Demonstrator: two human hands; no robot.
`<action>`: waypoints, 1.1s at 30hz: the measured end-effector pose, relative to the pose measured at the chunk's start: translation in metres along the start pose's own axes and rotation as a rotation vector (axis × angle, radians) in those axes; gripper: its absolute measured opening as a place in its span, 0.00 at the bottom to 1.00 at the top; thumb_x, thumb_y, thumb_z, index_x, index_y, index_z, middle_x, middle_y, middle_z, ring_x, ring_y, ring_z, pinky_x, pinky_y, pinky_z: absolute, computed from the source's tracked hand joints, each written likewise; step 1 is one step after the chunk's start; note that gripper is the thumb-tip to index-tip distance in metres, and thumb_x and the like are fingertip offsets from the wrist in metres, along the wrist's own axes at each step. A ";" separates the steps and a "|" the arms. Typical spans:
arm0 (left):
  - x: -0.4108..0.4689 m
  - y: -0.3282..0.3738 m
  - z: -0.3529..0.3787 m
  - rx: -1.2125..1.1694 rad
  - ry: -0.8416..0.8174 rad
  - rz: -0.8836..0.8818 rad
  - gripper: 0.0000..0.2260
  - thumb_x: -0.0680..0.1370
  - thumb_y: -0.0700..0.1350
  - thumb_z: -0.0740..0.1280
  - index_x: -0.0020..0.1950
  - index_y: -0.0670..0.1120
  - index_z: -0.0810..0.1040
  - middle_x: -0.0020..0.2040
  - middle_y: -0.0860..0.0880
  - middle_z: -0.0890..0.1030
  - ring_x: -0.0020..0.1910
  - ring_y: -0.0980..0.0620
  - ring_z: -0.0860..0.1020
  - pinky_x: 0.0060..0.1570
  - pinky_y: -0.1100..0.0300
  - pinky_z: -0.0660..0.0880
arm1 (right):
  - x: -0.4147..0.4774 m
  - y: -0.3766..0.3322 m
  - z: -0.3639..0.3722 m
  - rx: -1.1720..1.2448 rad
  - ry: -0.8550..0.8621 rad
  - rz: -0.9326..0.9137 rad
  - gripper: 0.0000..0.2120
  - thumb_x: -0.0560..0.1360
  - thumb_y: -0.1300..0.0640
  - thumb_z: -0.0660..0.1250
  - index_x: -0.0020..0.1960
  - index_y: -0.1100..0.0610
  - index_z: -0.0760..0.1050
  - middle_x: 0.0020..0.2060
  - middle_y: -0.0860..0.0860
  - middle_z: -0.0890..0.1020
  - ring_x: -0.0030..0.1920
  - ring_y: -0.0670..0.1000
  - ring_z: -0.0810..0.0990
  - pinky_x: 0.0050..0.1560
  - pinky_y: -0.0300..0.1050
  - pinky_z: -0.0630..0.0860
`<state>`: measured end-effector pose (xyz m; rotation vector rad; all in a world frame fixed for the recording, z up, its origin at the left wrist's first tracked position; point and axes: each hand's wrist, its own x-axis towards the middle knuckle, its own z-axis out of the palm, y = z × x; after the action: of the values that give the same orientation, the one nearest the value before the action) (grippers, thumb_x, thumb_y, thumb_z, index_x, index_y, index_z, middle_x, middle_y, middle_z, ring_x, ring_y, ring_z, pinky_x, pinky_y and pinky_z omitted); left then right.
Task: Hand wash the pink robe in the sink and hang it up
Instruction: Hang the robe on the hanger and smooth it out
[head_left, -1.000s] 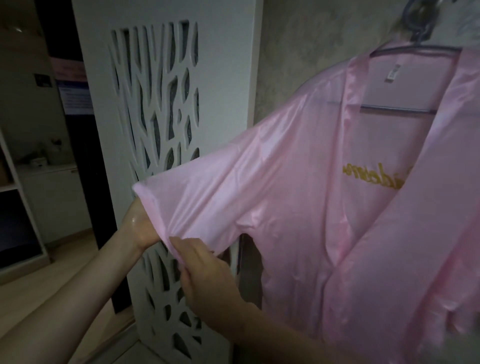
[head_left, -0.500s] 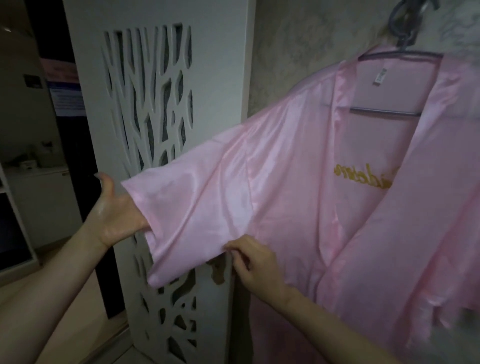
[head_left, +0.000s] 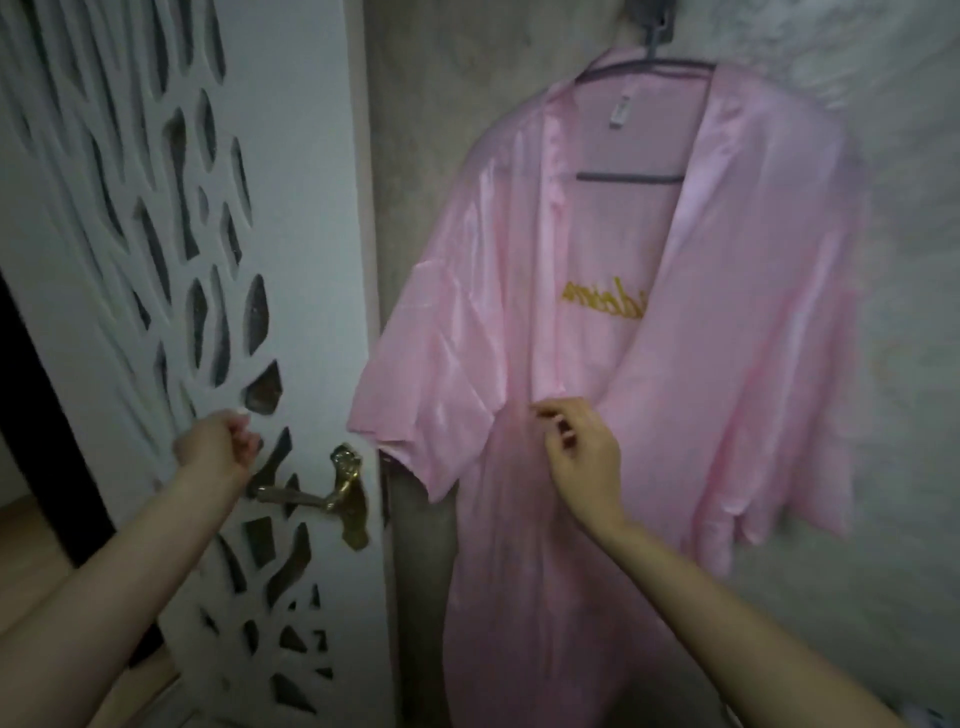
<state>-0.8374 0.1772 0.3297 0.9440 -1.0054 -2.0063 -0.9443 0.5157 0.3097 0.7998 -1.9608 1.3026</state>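
Already the pink robe (head_left: 675, 415) is up: it hangs on a grey hanger (head_left: 631, 178) from a hook (head_left: 655, 21) high on the rough wall (head_left: 431, 104), its long axis running straight down from the collar to below the bottom edge of the view, with gold lettering (head_left: 605, 304) showing on the inside back. The right hand (head_left: 582, 457) is the nearer one, directly in front of the robe where the two front edges meet, so the cloth lies just beyond and above its fingertips. Its fingers are curled with the tips at the fabric, but whether they pinch it or only brush it I cannot tell. The left hand (head_left: 218, 447) is loosely curled and empty, well apart from the robe on the left, in front of the white cut-out door (head_left: 311, 208) and just above its brass handle (head_left: 337, 493). Between the two hands the robe's left sleeve (head_left: 431, 405) droops free beside the door edge. No sink, basin or other container is in view. Judging by this, the hanging is done or nearly so. Any last tidying of the front edges would fall to the right hand, reaching slightly up and away.
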 end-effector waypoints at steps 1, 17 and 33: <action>-0.022 -0.012 0.024 0.091 -0.075 0.085 0.08 0.79 0.37 0.58 0.42 0.44 0.72 0.37 0.49 0.73 0.27 0.58 0.69 0.25 0.68 0.71 | 0.003 0.005 -0.015 -0.026 0.107 0.005 0.13 0.70 0.59 0.59 0.50 0.54 0.79 0.45 0.48 0.79 0.40 0.46 0.77 0.43 0.41 0.75; -0.237 -0.213 0.250 1.084 -1.547 1.835 0.21 0.69 0.50 0.65 0.61 0.50 0.76 0.66 0.48 0.75 0.63 0.49 0.73 0.65 0.51 0.66 | -0.048 0.138 -0.194 0.594 0.672 1.090 0.12 0.64 0.58 0.76 0.37 0.57 0.72 0.24 0.48 0.75 0.20 0.43 0.70 0.19 0.34 0.65; -0.288 -0.238 0.264 0.977 -1.227 1.913 0.13 0.66 0.48 0.61 0.46 0.45 0.77 0.42 0.46 0.79 0.40 0.45 0.77 0.42 0.52 0.69 | -0.054 0.102 -0.291 1.040 0.341 0.860 0.27 0.45 0.64 0.84 0.45 0.61 0.85 0.46 0.57 0.85 0.44 0.52 0.85 0.42 0.44 0.82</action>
<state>-0.9741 0.6137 0.3273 -1.0228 -2.1729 -0.0682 -0.9390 0.8290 0.2995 0.0440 -1.2558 2.8314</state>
